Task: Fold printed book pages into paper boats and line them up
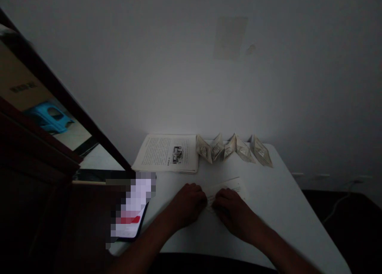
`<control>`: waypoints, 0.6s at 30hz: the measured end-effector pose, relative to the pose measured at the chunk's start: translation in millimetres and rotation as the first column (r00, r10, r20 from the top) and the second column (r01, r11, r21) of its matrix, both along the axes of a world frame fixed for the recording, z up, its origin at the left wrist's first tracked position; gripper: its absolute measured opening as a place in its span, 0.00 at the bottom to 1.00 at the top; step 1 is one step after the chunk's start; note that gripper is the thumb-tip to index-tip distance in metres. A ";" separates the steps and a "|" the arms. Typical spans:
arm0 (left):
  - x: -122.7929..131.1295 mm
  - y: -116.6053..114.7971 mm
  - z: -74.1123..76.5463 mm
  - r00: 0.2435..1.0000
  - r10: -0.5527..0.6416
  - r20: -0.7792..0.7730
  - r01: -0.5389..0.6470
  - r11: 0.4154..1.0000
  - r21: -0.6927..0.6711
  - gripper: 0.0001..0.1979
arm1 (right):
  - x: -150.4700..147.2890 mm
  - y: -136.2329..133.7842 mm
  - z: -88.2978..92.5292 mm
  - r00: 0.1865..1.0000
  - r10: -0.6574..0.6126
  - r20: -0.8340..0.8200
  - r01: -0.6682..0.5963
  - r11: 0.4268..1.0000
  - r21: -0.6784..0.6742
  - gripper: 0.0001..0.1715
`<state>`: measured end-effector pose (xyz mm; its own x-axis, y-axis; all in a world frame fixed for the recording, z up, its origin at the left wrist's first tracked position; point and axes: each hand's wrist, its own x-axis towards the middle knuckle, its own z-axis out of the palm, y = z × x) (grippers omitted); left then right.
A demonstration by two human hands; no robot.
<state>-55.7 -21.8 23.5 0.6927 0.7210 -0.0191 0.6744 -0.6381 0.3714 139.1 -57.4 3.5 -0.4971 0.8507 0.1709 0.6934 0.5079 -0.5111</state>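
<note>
On the white table lies a printed sheet of paper (238,185), partly covered by my hands. My left hand (191,200) has its fingers curled at the paper's left end. Close beside it, my right hand (227,204) is closed over the near part of the sheet, fingers bent. The fingertips of both hands are partly hidden in shadow. Beyond them stands a row of several folded paper boats (229,148) made from printed pages. To the left of the boats rests a stack of printed pages (158,154) with a small picture on top.
A phone (134,210) with a lit, blurred screen is at the table's (286,210) left edge. A dark-framed mirror (68,91) leans at left, reflecting a blue stool (49,117). The grey wall (179,67) rises behind, and a white cable (337,206) hangs at right.
</note>
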 end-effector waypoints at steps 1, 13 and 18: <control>1.2 0.0 -0.1 1.000 0.020 -0.008 -0.021 1.000 -0.008 0.06 | 0.2 -0.1 -0.6 1.000 0.000 0.004 0.000 1.000 0.005 0.07; -0.4 6.4 -10.3 0.939 0.335 0.081 -0.329 0.941 -0.079 0.13 | -2.5 -4.8 1.5 0.997 0.016 0.073 -0.018 0.999 0.029 0.24; -2.5 3.6 -9.5 0.929 0.353 0.108 -0.348 0.935 -0.068 0.11 | -6.1 -5.5 0.8 0.991 -0.004 0.131 0.004 1.000 -0.002 0.27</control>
<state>-58.2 -18.1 14.0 0.3954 0.9185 0.0067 0.8024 -0.3489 0.4842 133.0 -62.9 4.3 -0.5117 0.8530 0.1026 0.7563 0.5039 -0.4173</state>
